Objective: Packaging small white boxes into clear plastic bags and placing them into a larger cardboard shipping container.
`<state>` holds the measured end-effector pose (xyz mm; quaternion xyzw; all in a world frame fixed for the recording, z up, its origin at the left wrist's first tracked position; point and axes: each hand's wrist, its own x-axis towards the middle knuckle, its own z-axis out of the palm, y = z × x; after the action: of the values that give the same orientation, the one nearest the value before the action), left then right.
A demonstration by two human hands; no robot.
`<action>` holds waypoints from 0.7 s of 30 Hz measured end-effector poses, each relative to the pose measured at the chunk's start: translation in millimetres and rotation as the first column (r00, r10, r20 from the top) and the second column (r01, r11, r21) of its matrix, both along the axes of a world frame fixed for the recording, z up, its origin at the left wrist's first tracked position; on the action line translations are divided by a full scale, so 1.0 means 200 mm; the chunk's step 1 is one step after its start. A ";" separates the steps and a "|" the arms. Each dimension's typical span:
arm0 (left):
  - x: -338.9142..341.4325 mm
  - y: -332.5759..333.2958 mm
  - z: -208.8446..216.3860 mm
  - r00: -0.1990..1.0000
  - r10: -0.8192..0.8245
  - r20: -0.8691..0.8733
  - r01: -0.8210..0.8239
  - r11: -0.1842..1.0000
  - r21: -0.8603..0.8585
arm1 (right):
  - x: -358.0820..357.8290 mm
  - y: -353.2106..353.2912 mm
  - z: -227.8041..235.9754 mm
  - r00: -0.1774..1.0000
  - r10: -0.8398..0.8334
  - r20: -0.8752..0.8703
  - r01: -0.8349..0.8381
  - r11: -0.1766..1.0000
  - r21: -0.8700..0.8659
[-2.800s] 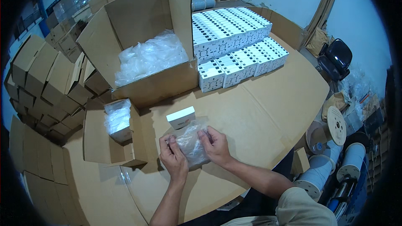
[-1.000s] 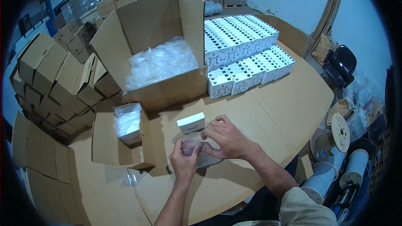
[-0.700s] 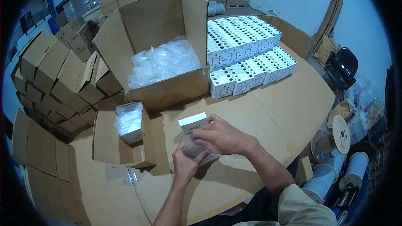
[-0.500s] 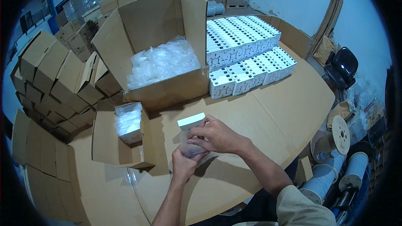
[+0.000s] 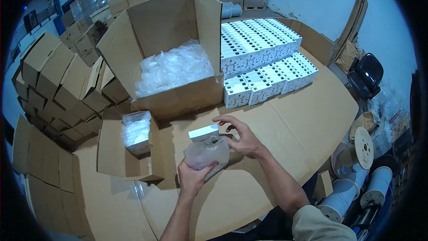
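My left hand (image 5: pixel 192 176) grips a clear plastic bag (image 5: pixel 206 155) from its near side, fingers closed round it and the thumb across the front. Just beyond the bag's upper edge, a small white box (image 5: pixel 203 133) rests on the cardboard-covered table. My right hand (image 5: pixel 243 138) is at the bag's right upper corner, fingers apart and curved over toward the white box. Its thumb lies close to the bag's edge; whether it touches is hard to tell. To the left, a small open carton (image 5: pixel 157 158) holds plastic-wrapped boxes (image 5: pixel 136 131).
A large open carton (image 5: pixel 178 98) full of clear plastic bags (image 5: pixel 174 67) stands behind the hands. Stacked white printed boxes (image 5: pixel 261 47) fill the back right of the table (image 5: pixel 294 138). Empty brown cartons (image 5: pixel 58 78) pile up at left; cable spools (image 5: pixel 343 194) stand at lower right.
My right hand has come off the bag's front, moved right and opened its fingers. The bag now appears spread wider in my left hand, in front of the white box.
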<state>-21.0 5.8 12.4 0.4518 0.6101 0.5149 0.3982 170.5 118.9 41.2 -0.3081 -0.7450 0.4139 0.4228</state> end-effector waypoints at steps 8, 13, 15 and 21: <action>-0.02 0.01 -0.03 1.000 -0.014 -0.011 0.013 1.000 -0.022 | -0.06 0.04 -0.12 0.997 0.055 -0.062 -0.061 0.992 -0.106; -0.01 0.01 -0.01 1.000 -0.018 0.000 0.018 0.999 -0.040 | -0.04 0.08 -0.15 0.995 -0.063 -0.078 0.059 0.997 -0.058; -0.01 0.02 -0.03 1.000 -0.027 0.008 0.027 0.999 -0.034 | -0.03 0.09 -0.15 0.934 -0.133 -0.332 0.102 0.989 -0.109; -0.03 0.03 -0.04 0.998 -0.056 0.015 0.057 0.998 -0.039 | -0.05 0.04 -0.05 0.793 -0.220 -0.568 0.080 0.962 -0.261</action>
<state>-27.4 11.0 3.7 0.4573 0.6045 0.4942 0.4257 161.3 126.3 31.4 -0.2677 -0.4975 0.5349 0.6282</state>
